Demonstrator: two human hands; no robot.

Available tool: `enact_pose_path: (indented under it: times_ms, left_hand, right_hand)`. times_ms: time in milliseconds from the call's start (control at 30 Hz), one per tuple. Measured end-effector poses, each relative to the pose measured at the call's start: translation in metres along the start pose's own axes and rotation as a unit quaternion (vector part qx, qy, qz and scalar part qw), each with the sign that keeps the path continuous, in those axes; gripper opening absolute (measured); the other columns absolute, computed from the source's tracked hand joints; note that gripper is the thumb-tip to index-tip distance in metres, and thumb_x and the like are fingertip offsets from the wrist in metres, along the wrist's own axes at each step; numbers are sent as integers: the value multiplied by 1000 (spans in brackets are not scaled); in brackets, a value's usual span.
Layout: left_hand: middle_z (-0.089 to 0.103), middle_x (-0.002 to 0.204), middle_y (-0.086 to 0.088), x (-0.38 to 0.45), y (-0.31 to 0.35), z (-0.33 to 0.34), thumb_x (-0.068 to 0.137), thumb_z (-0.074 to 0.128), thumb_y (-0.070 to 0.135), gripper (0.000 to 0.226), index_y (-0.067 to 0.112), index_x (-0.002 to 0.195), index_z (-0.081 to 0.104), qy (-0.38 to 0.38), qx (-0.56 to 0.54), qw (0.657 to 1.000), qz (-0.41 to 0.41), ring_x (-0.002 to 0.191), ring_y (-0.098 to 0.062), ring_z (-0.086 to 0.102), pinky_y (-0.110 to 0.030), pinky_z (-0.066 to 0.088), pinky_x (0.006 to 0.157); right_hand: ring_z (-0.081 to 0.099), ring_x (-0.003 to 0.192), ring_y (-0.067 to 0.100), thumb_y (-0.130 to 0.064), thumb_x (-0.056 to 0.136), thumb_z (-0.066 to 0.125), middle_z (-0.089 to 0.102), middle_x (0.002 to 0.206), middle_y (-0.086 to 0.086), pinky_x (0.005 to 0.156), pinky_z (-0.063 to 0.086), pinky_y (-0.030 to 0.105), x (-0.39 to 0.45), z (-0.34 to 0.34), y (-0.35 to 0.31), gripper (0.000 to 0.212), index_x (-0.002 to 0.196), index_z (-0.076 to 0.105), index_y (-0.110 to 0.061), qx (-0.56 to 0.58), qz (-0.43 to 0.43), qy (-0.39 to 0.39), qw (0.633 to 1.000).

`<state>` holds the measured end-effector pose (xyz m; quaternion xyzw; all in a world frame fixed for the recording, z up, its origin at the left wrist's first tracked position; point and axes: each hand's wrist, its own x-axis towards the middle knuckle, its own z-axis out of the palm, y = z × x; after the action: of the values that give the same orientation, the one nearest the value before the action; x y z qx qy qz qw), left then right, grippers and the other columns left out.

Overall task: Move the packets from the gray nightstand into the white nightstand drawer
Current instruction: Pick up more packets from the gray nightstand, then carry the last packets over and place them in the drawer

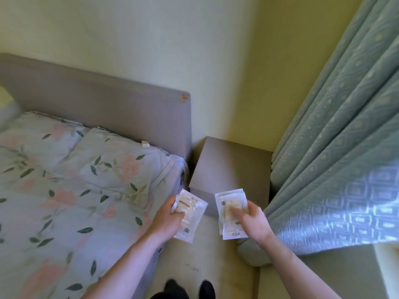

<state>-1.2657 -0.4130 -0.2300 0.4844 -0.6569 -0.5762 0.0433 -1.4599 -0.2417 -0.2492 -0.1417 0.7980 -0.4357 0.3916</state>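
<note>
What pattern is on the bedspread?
The bedspread is pale blue with pink flowers and dark green leaves, seen in the head view.

Gray nightstand (pixel 231 167) and gray headboard (pixel 97 104) noted. Bedding (pixel 75 180) printed with pink flowers, green leaves. Curtain (pixel 336 137) pale blue-green, diamond-patterned. Packets (pixel 231 214) white, yellowish inside. Wall (pixel 151 39) cream.

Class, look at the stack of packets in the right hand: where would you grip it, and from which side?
Pinch the stack at its near right edge, coming from the right as the right hand does. The packets are flat and thin, fanned slightly, so a thumb-over, fingers-under pinch across the faces probably keeps them together.
</note>
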Motion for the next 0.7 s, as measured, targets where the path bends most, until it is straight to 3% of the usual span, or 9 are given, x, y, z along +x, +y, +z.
enact_pose_path:
  times_ms: [167,367,500,700]
  left_hand:
    - [76,98,13,-63,-46,-32,88,55,5,39,37,110,64,15,2,1000,16,91,-14,73,-30,55,77]
    - [74,101,11,-148,-123,-83,86,56,8,36,37,107,63,28,4,999,43,91,-13,70,-28,53,71]
    - [73,96,14,-218,-183,-124,86,55,10,32,35,105,61,42,23,998,42,82,-9,68,-23,48,62]
    - [72,99,14,-325,-261,-172,87,57,11,32,34,109,58,77,19,996,40,71,-1,64,-20,46,60]
  right_hand:
    - [75,84,10,-25,94,66,79,92,-9,74,60,29,-71,28,11,9,100,72,-25,-30,-42,18,998]
    - [75,83,5,-27,95,68,79,93,-13,80,62,33,-171,93,42,8,101,72,-28,-65,-78,14,995]
    - [76,86,8,-32,96,70,79,95,-11,84,62,39,-248,149,66,10,105,73,-29,-51,-73,6,996]
    - [75,84,5,-34,95,70,79,93,-13,81,63,36,-350,213,83,10,104,73,-29,-94,-110,-28,989]
